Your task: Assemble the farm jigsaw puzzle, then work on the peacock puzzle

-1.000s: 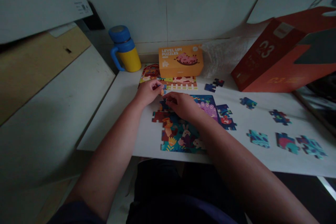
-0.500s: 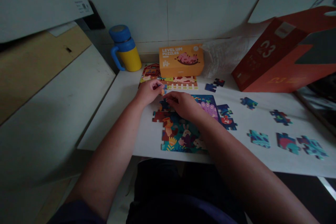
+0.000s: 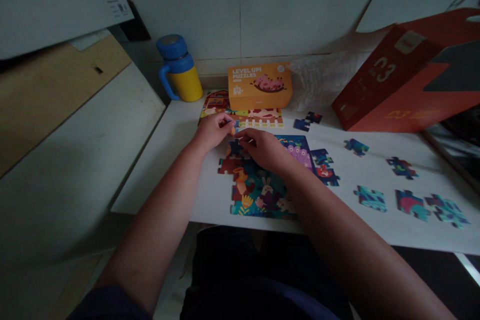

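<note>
My left hand (image 3: 213, 131) is closed, pinching a small puzzle piece (image 3: 233, 130) with orange and blue on it. Close beside it, my right hand (image 3: 264, 149) has its fingers curled and its fingertips at the upper left of the partly joined puzzle (image 3: 258, 192). A dark blue piece (image 3: 234, 148) shows just under those fingertips; the hand covers part of it. The joined puzzle has a rabbit, an orange animal and yellow flowers on a dark teal ground. My right hand and forearm hide its middle and right side.
Loose puzzle pieces (image 3: 370, 198) lie on the white table (image 3: 157, 180) to the right. Behind my hands are a farm-scene puzzle (image 3: 262, 119), an orange puzzle box (image 3: 260, 87), a blue and yellow mug (image 3: 183, 72) and clear plastic wrap (image 3: 318, 80). A large red box (image 3: 390, 90) stands right.
Both hands stay in nearly the same place. The right fingertips have shifted very slightly; the puzzle and loose pieces look unchanged.
</note>
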`<move>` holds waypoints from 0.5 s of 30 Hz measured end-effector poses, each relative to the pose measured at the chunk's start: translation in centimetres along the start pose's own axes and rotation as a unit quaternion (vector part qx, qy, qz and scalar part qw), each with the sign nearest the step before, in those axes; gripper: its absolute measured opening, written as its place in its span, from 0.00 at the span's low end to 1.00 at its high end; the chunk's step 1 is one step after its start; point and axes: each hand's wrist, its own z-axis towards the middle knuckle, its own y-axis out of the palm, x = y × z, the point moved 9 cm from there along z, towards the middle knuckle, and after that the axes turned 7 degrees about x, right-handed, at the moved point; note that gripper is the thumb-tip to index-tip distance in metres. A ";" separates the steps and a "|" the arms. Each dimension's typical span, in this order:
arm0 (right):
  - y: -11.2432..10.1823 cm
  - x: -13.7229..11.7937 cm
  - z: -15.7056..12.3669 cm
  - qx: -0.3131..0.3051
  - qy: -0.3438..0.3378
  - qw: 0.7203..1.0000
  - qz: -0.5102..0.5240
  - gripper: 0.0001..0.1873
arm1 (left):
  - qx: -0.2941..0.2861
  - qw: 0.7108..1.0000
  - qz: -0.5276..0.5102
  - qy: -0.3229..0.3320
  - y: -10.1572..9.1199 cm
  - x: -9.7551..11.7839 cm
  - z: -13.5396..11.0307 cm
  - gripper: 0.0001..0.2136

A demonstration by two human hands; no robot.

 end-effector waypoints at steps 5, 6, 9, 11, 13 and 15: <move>0.0 -0.1 -0.2 -0.006 0.003 1.000 0.023 0.21 | 0.004 1.000 0.006 0.002 0.1 -0.2 0.1 0.08; 0.0 -0.1 -0.3 -0.010 0.002 1.000 0.025 0.22 | 0.004 1.000 0.004 0.001 0.1 -0.3 0.1 0.08; 0.2 -0.2 -0.5 -0.016 0.002 0.999 0.036 0.23 | 0.005 1.000 0.000 -0.001 0.2 -0.5 0.2 0.09; 0.1 -0.2 -0.6 -0.013 0.004 0.999 0.041 0.20 | 0.005 1.000 0.005 0.000 0.2 -0.5 0.1 0.09; -0.1 -0.1 -0.6 -0.005 0.012 0.999 0.031 0.17 | 0.004 1.000 0.007 -0.002 0.1 -0.5 0.1 0.09; -0.6 -0.1 -0.7 0.005 0.026 1.000 0.007 0.14 | 0.003 1.000 0.005 -0.006 0.1 -0.5 0.0 0.09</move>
